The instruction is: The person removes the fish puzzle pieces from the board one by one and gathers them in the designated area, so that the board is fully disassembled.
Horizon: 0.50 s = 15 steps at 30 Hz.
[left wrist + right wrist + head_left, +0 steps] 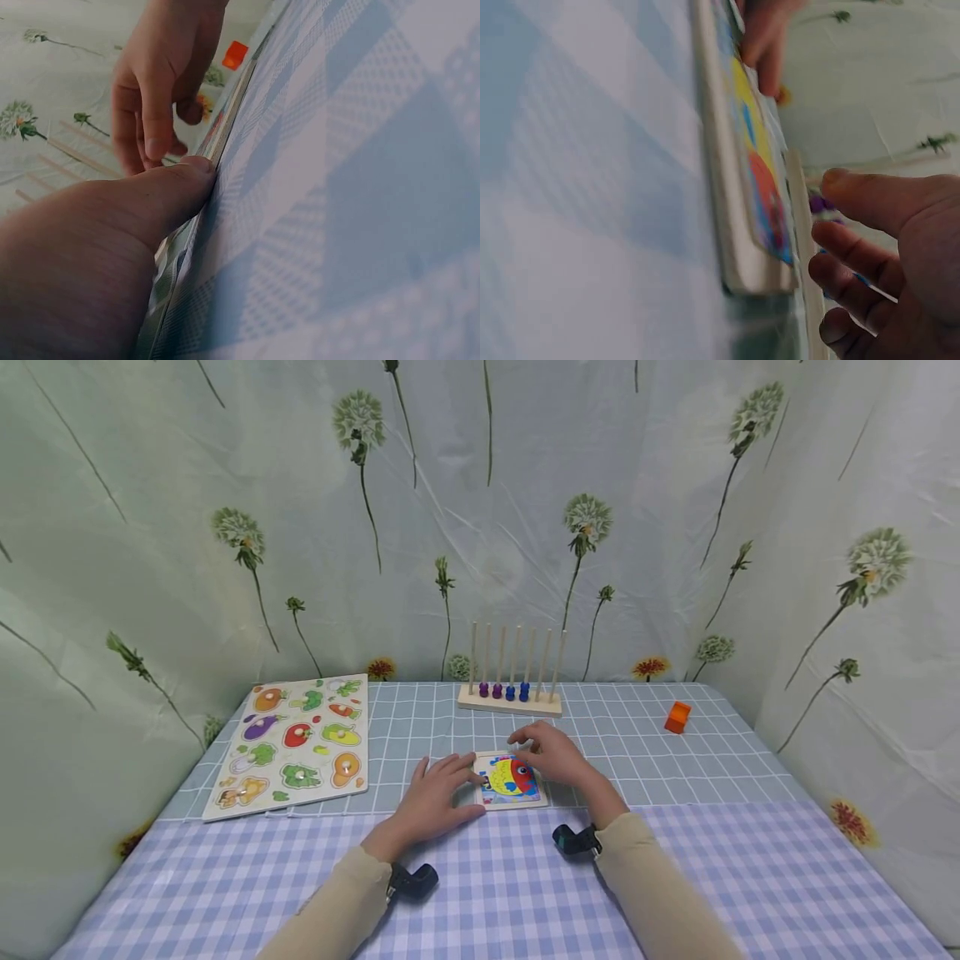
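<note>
A small wooden fish puzzle (510,779), with a yellow and red fish on blue, lies on the tablecloth in the head view. Along its left edge rests my left hand (438,797), fingers spread, thumb against the near left corner. The left wrist view shows that thumb (176,184) touching the board's edge. Over the puzzle's right side hovers my right hand (557,756), its fingers loosely bent. In the right wrist view the right hand (900,262) has nothing between thumb and fingers and stays apart from the puzzle board (731,187).
A vegetable peg puzzle (318,768) lies at the left. Behind the hands stands a wooden rack (510,700) of upright rods with several purple and blue beads. An orange block (677,717) sits at the back right. A floral curtain (495,527) hangs behind the table.
</note>
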### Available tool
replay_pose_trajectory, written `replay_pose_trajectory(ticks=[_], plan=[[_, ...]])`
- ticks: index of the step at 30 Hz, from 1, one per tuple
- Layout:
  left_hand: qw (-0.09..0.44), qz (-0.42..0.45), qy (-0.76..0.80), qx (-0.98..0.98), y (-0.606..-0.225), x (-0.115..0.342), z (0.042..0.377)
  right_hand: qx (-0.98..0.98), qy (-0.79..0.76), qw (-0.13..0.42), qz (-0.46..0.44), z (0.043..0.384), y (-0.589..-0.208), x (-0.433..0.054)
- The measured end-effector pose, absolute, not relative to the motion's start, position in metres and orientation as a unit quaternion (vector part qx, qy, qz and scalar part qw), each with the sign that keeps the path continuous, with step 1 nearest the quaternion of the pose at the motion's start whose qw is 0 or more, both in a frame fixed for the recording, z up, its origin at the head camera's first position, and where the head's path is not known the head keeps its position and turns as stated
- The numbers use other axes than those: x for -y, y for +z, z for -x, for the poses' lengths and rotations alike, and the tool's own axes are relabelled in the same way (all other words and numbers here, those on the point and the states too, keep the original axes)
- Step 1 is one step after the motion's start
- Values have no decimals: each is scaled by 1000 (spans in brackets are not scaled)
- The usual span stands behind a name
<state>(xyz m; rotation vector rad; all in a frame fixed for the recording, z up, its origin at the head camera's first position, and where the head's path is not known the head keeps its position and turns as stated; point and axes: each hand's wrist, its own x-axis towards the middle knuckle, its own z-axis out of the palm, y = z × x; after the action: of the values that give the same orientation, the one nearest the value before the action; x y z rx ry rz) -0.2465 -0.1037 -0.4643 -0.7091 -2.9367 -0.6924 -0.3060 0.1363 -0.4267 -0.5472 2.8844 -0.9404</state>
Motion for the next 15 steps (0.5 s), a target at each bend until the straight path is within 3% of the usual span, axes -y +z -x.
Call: replay_pose_trajectory(ticks=[6, 15], plan=[[17, 227, -217, 949, -465, 105, 247, -925, -290, 38, 241, 302, -434, -123], [24, 231, -221, 947, -464, 104, 246, -933, -257, 19, 252, 298, -446, -118]])
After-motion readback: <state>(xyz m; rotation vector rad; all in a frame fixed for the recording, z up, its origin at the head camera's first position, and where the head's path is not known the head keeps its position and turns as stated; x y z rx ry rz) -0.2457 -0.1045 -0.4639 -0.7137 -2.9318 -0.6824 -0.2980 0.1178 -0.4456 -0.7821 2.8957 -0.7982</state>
